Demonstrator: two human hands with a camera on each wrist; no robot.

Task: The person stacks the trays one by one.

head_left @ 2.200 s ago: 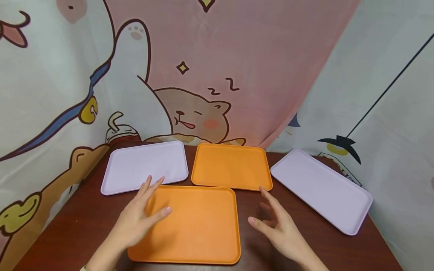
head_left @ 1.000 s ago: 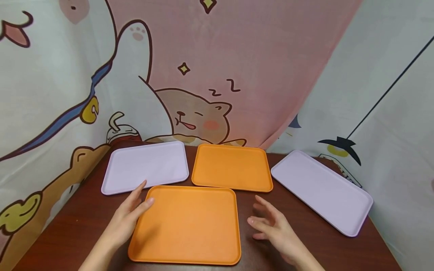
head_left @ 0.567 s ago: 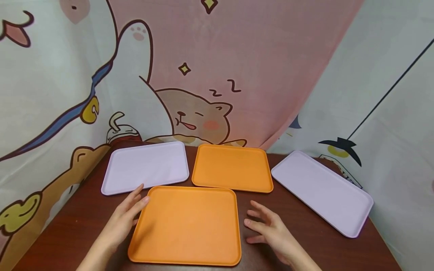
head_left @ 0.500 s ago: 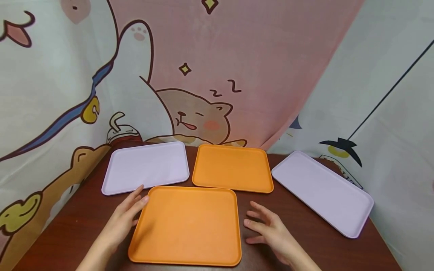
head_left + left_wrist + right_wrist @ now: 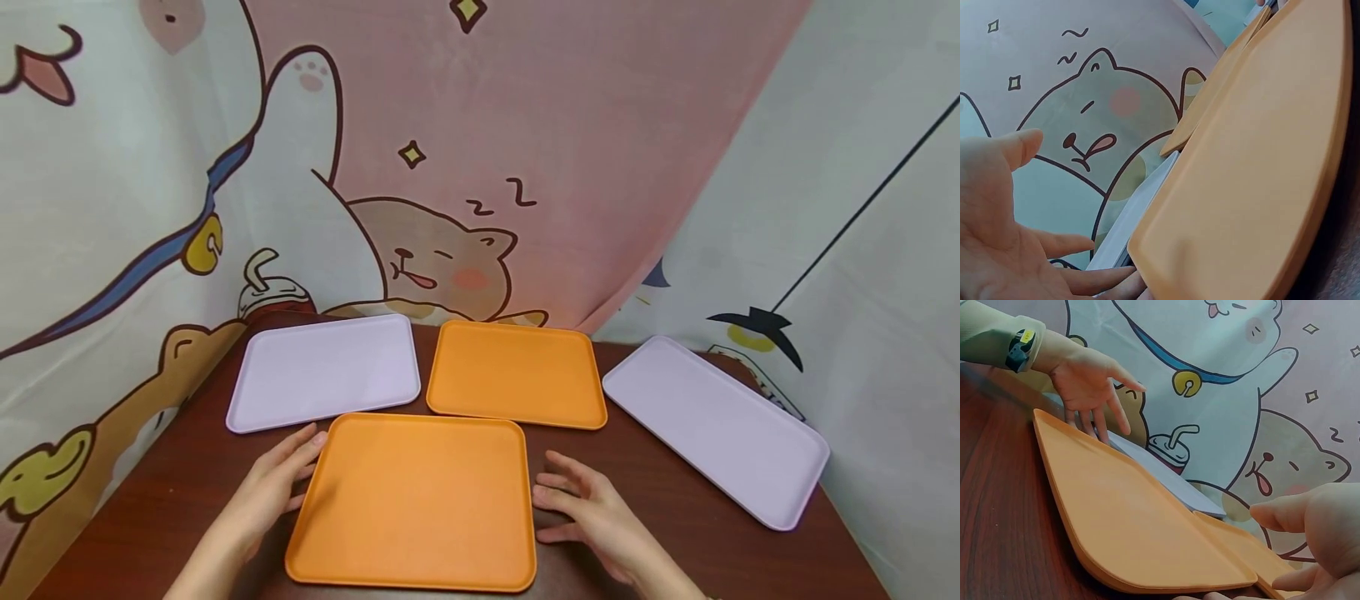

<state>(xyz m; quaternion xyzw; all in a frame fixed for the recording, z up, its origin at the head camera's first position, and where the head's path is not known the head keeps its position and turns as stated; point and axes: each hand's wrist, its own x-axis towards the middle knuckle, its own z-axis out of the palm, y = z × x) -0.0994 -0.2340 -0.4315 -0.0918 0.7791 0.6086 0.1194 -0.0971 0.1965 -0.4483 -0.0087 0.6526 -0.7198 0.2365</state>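
The larger orange tray (image 5: 420,500) lies flat on the dark wooden table, nearest to me. Beside its left edge is my left hand (image 5: 262,496), thumb and fingers spread, fingertips close to the rim. On the opposite side my right hand (image 5: 592,517) hovers near the right edge with loosely bent fingers. In the left wrist view, lower fingers of the left hand (image 5: 997,231) reach the tray's corner; whether they touch it I cannot tell. The right wrist view has the right hand (image 5: 1335,537) with some fingertips low by the tray's edge, partly cut off. Neither hand grips anything.
Behind stand a smaller orange tray (image 5: 517,375), a pale lilac tray (image 5: 326,371) at the left and another lilac tray (image 5: 720,433) set slantwise at the right. A cartoon-printed cloth (image 5: 562,125) hangs behind the table (image 5: 157,508).
Both hands have come down from above the table and drawn toward the near orange tray's two sides, the left moving back to its left edge. The trays have stayed put.
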